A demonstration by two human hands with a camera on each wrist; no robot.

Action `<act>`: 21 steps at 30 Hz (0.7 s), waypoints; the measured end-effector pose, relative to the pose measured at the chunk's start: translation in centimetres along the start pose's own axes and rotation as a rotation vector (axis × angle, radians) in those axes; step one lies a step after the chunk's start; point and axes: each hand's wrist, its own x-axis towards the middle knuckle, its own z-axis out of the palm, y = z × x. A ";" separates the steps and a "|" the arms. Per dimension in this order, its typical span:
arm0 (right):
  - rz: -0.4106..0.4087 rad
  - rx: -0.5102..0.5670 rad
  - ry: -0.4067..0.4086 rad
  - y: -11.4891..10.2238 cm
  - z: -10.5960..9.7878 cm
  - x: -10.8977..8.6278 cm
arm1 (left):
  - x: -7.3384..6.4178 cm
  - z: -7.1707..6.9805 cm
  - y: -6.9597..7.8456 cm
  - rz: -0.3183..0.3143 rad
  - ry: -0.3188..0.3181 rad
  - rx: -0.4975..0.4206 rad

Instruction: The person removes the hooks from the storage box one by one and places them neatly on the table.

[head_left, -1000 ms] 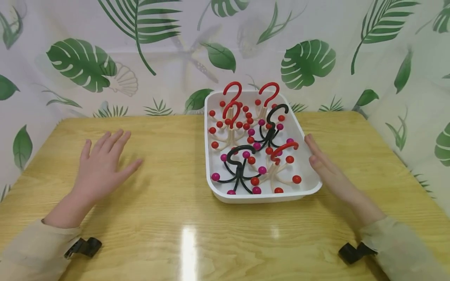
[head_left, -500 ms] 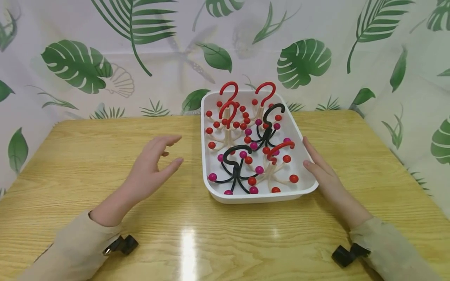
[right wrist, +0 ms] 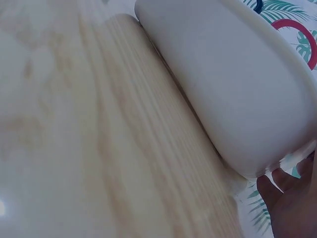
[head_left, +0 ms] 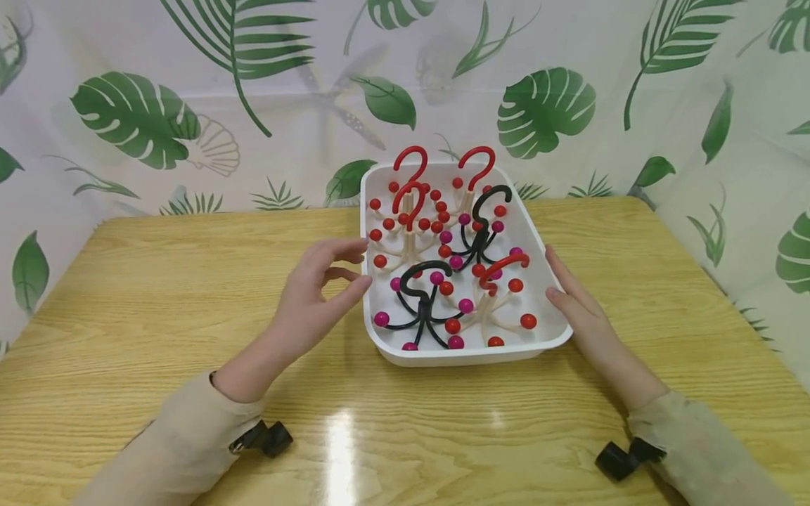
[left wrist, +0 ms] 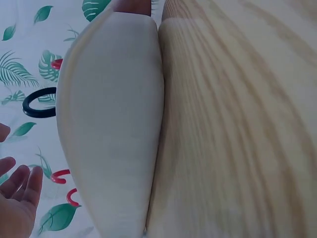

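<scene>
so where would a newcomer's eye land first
Probably the red hooks and black hooks rising from the white tray, with red balls and magenta balls around. Then the left hand beside the tray's left rim, the right hand at its right rim. Green leaves pattern the backdrop.

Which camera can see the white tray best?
The head view: it looks down on the white tray, showing its inside and most of its rim. Both wrist views show only its outer wall and some rim.
</scene>
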 end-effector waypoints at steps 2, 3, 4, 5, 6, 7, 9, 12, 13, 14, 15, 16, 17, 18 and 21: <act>-0.014 0.000 -0.003 0.1 0.0 0.0 | 0.2 0.4 0.2 0.011 -0.008 -0.031; -0.017 0.000 -0.002 0.1 0.0 0.1 | 0.2 0.6 0.3 0.016 -0.014 -0.040; -0.021 0.001 -0.002 0.1 0.0 0.1 | 0.3 0.8 0.3 0.021 -0.018 -0.051; -0.024 0.002 -0.002 0.1 0.0 0.1 | 0.4 1.0 0.4 0.027 -0.023 -0.062; -0.029 0.004 -0.003 0.1 0.0 0.1 | 0.4 1.3 0.4 0.032 -0.028 -0.071; -0.030 0.006 -0.004 0.1 0.0 0.1 | 0.5 1.5 0.4 0.036 -0.032 -0.078; -0.030 0.006 -0.004 0.1 0.0 0.1 | 0.6 2.1 0.4 0.044 -0.041 -0.085; -0.027 0.004 -0.004 0.1 0.0 0.0 | 0.7 2.8 0.3 0.056 -0.059 -0.083; -0.026 0.004 -0.004 0.1 0.0 0.0 | 0.8 3.0 0.3 0.060 -0.064 -0.083; -0.026 0.005 -0.004 0.1 0.0 0.0 | 0.8 3.2 0.2 0.063 -0.068 -0.085; -0.025 0.005 -0.004 0.0 0.0 0.0 | 0.8 3.4 0.1 0.064 -0.072 -0.089; -0.024 0.007 -0.004 0.0 0.0 0.0 | 0.9 3.6 0.0 0.064 -0.073 -0.093; -0.022 0.008 -0.003 0.0 0.0 0.0 | 0.9 3.7 0.0 0.068 -0.073 -0.099; -0.022 0.008 -0.002 0.0 0.0 0.0 | 1.0 3.8 -0.1 0.070 -0.071 -0.103; -0.015 0.006 0.002 -0.1 0.0 0.0 | 1.1 4.1 -0.2 0.078 -0.063 -0.111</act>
